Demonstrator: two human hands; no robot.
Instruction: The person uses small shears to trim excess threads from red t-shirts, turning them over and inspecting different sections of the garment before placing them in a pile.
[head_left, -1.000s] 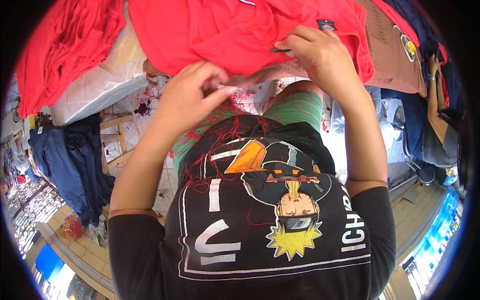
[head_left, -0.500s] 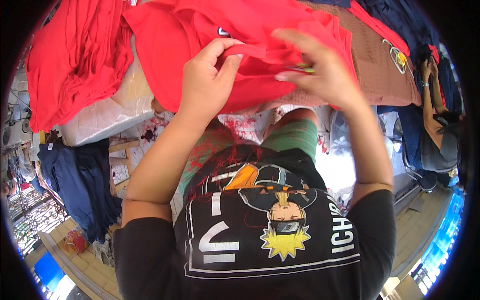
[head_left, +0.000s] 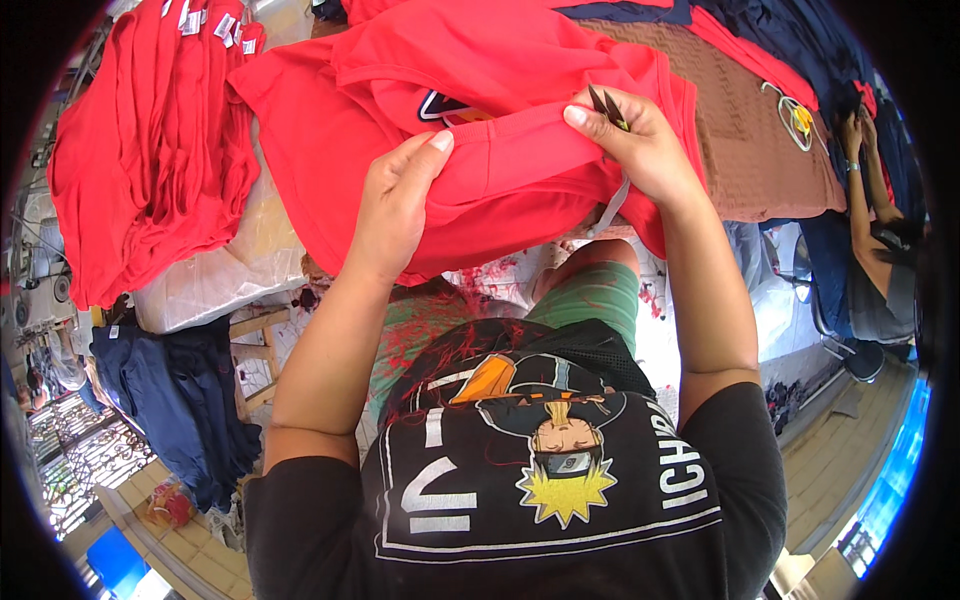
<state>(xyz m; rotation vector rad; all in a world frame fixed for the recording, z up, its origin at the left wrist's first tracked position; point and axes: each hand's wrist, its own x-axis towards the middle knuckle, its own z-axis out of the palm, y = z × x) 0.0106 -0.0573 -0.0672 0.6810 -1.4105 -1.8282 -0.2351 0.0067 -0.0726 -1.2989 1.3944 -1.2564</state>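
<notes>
A red garment (head_left: 480,215) lies spread in front of me, a dark and white emblem (head_left: 440,107) partly showing on it. My left hand (head_left: 400,195) pinches a folded band of the garment with its thumb on top. My right hand (head_left: 640,140) grips the other end of that band, so the strip stretches between both hands. Small thread snips (head_left: 607,108) are tucked in my right hand, their dark pointed blades sticking up past the fingers. A narrow grey strip (head_left: 612,208) hangs below that hand.
Several red garments (head_left: 150,150) are piled at the left on a plastic-wrapped stack (head_left: 215,275). Brown cloth (head_left: 760,150) covers the table at the right, with a looped cord (head_left: 795,115) on it. Navy clothes (head_left: 180,400) hang lower left. Another person's arms (head_left: 868,200) are at far right.
My right hand has come down onto the garment and taken hold of the band. The band is now pulled flat between my hands. My left hand has shifted slightly lower.
</notes>
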